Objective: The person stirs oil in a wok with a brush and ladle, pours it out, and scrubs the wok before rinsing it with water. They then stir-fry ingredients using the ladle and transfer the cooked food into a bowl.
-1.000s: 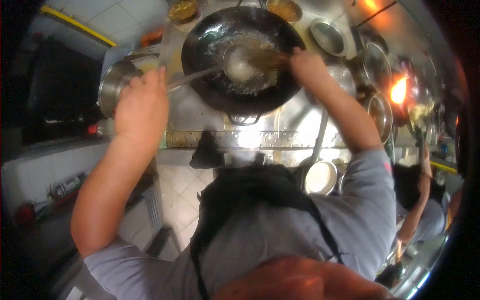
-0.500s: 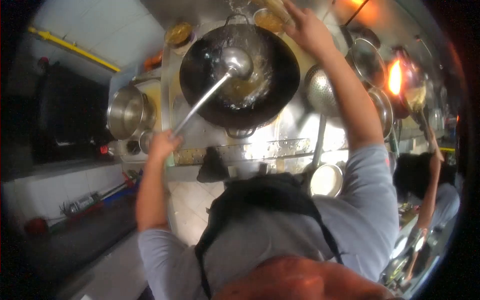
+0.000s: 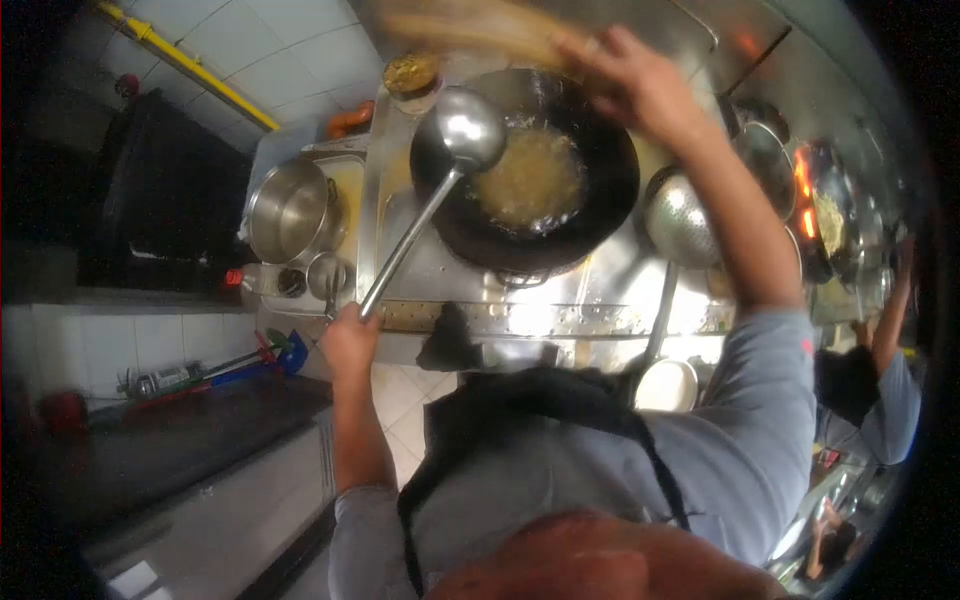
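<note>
My left hand [image 3: 350,340] is closed around the handle end of a long metal ladle [image 3: 470,130]. The ladle's bowl hangs over the left side of a black wok [image 3: 600,190], which has bubbling, cloudy yellowish liquid [image 3: 530,180] in its middle. Beyond the wok's far right rim, my right hand [image 3: 640,85] grips one end of a long tan stick-like thing [image 3: 470,28], possibly a bamboo wok brush. It is smeared by motion and stretches left across the far rim, so its exact kind cannot be made out.
A perforated strainer [image 3: 685,220] lies right of the wok, its handle toward me. Left stands a steel pot [image 3: 290,215]; a small bowl of food [image 3: 410,75] sits at the back left. Farther right, flames rise at another wok [image 3: 825,210] near another person's arm [image 3: 893,320].
The tan thing has swung left over the far rim with my right hand. The ladle's bowl has shifted to the wok's left side. The whole view has turned slightly.
</note>
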Motion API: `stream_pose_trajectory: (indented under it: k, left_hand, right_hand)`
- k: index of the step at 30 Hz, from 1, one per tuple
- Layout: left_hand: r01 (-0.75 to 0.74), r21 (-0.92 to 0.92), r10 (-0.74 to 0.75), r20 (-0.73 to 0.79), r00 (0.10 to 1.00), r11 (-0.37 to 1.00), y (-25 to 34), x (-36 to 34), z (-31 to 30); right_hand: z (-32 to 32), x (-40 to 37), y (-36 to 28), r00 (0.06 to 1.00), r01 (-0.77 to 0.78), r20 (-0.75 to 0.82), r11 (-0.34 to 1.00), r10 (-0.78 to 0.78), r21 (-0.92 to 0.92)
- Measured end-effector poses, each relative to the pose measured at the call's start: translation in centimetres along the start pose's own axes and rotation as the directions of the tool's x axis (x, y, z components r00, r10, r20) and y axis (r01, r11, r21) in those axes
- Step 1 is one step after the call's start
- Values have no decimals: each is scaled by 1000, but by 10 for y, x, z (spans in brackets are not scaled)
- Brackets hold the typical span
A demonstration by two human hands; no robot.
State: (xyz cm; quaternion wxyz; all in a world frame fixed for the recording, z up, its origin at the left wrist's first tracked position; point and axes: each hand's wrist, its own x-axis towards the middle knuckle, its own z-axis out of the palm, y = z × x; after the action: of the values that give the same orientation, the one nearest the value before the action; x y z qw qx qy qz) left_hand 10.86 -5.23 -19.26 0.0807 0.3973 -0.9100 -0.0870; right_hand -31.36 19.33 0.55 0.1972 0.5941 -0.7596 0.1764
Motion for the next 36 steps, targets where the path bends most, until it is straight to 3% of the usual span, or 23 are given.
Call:
stream_pose_trajectory:
  k: [1,3,5,8,9,10,11,12,13,15,17,18,19,21,22,24,25,27,29,31,32,33,36]
  left_hand:
    - [21,69,-19,-33,999,997,-4,1,-10]
    - [9,135,-6,-24,1000,991,-14,5,-21]
    - [-60,135,49,85,995,989,-36,7,-26]
    - [-57,-12,58,251,966,998,-65,0,-2]
    - [-64,-16,66,246,967,998,-68,-5,4]
    - [75,-295,4,260,966,953,-73,-6,19]
    - [143,-306,-47,300,953,941,-70,-3,24]
    - [199,-319,-82,346,934,927,-75,-3,28]
    - [220,-304,-102,359,928,927,-94,-3,32]
    - [22,-312,-5,54,999,950,-119,3,48]
    - [563,-509,-450,338,826,650,-96,37,-25]
    - [615,-484,-489,373,788,623,-124,63,-5]
    - [490,-465,-441,219,870,737,-110,74,-35]
    - [378,-200,-350,163,922,904,-191,121,21]
    - [406,-221,-357,229,906,887,-213,138,36]
    - [467,-347,-384,283,879,813,-216,145,43]
    - [538,-444,-418,344,841,717,-215,149,42]
    - [527,-494,-379,374,847,691,-210,162,47]
    - [460,-337,-345,348,872,822,-207,166,50]
    - [440,-420,-346,284,894,794,-203,164,55]
    - [409,-276,-330,291,898,870,-190,164,46]
    - [363,-133,-312,299,902,922,-176,166,40]
    - [389,-70,-357,274,893,919,-177,163,53]
  right_hand:
    - [4,5,-6,983,97,161,992,-84,-80]
    - [27,21,-11,918,95,391,920,66,-379]
    - [32,32,4,891,33,414,882,188,-471]
    - [28,15,-43,952,-294,72,954,297,-55]
    - [42,6,-58,950,-312,46,939,309,146]
    - [68,-13,-55,932,-350,199,900,304,262]
    - [72,-21,-65,794,-423,522,900,311,106]
    - [92,-38,-73,727,-615,536,753,429,233]
    - [108,-52,-81,723,-616,553,749,414,245]
    - [115,-80,-87,648,-744,531,603,545,288]
    - [91,-85,-108,619,-778,530,549,580,306]
    - [73,-88,-111,589,-778,550,600,592,186]
    - [53,-82,-117,560,-762,569,644,602,69]
    - [24,-62,-116,354,-725,751,670,557,-155]
    - [28,-54,-114,280,-712,801,674,529,-196]
    - [77,-69,-91,310,-334,860,894,404,-299]
    - [111,-67,-79,388,-286,802,886,455,-364]
    - [147,-38,-70,510,-274,743,900,434,-338]
    - [190,-29,-53,486,-395,708,851,513,-345]
    - [213,-47,-56,506,-405,701,856,503,-323]
    - [218,-55,-55,525,-416,687,856,502,-308]
    - [201,-60,-62,504,-436,725,863,469,-255]
    - [101,-55,-88,418,-450,825,876,380,-175]
